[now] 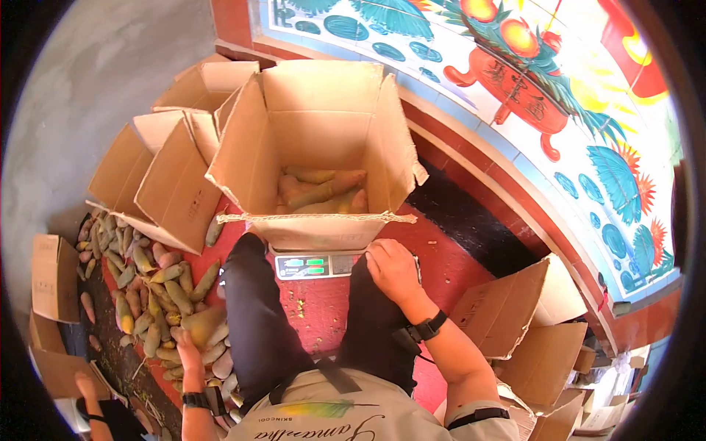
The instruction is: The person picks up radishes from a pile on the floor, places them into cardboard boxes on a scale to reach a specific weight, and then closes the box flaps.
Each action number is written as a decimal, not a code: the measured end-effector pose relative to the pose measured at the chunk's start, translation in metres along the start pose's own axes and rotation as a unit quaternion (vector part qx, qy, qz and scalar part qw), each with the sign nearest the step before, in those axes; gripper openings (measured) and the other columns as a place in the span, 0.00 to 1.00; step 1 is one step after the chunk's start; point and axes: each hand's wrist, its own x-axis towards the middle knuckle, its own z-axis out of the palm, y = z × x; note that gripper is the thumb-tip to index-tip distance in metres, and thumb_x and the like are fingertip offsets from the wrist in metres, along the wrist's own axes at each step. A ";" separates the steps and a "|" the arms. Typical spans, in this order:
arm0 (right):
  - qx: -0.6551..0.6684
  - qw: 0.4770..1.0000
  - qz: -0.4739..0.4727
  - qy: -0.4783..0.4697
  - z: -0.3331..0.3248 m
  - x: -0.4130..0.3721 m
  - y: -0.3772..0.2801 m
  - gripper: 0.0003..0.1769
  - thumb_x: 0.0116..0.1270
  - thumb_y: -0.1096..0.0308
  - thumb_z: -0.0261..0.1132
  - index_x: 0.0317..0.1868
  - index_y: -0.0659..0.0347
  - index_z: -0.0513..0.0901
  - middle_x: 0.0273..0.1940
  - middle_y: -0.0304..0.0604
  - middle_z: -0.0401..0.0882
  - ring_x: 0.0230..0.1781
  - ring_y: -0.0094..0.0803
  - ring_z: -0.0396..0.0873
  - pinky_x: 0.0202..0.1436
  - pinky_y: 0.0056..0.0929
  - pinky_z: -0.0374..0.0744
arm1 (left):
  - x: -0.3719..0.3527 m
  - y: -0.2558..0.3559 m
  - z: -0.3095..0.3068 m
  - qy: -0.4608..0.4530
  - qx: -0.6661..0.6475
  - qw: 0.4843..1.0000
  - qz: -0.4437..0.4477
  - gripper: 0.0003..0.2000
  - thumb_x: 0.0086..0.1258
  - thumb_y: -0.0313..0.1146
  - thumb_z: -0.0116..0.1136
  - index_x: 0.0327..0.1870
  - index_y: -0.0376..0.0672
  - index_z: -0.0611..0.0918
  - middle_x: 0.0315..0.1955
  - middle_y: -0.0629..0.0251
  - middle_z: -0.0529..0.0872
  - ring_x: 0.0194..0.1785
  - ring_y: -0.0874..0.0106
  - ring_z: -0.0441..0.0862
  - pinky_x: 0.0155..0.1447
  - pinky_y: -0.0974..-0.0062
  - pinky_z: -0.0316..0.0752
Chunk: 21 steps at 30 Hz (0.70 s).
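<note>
Painted tile wall point(441, 87) is rising at R.; red floor point(456, 250) is spreading below. Big open box point(316, 235) w/ tubers point(320, 194) inside is standing centre — other boxes point(179, 195) crowding its L., cartons point(489, 309) at R. Tuber pile point(158, 294) is covering ground at L., L. leg point(257, 316) separating it from digital scale point(312, 267) under box front. R. hand point(393, 266) is resting on R. leg point(375, 312), grip loosely spread; L. hand point(190, 359) is touching lg. tuber point(205, 325) in pile — can't tell if pinching.

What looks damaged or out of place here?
The large open box behind the scale display has a ragged front rim, as if torn. One tuber lies near its left front corner, apart from the main pile.
</note>
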 end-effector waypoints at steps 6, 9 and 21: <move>-0.005 1.000 -0.007 0.016 0.001 0.000 0.001 0.05 0.53 0.73 0.63 0.31 0.62 0.76 0.33 0.44 0.75 0.34 0.40 0.76 0.38 0.34 0.76 | -0.008 0.127 0.021 0.101 0.367 0.776 0.504 0.20 0.73 0.46 0.41 0.57 0.41 0.72 0.39 0.65 0.77 0.28 0.76 0.74 0.29 0.82 0.67; 0.001 1.000 0.000 0.018 -0.001 -0.001 0.000 0.06 0.53 0.74 0.63 0.32 0.62 0.76 0.33 0.44 0.75 0.34 0.41 0.76 0.38 0.35 0.76 | -0.068 0.210 0.080 -0.019 -0.151 0.969 0.196 0.21 0.73 0.45 0.42 0.58 0.40 0.70 0.41 0.65 0.77 0.27 0.74 0.75 0.32 0.81 0.68; 0.013 1.000 0.013 0.003 -0.002 -0.003 0.002 0.06 0.53 0.74 0.63 0.33 0.63 0.76 0.35 0.47 0.76 0.35 0.44 0.76 0.39 0.37 0.76 | -0.091 0.279 0.197 -0.351 -0.145 0.904 0.195 0.22 0.76 0.40 0.34 0.61 0.33 0.65 0.50 0.51 0.75 0.38 0.63 0.82 0.43 0.74 0.79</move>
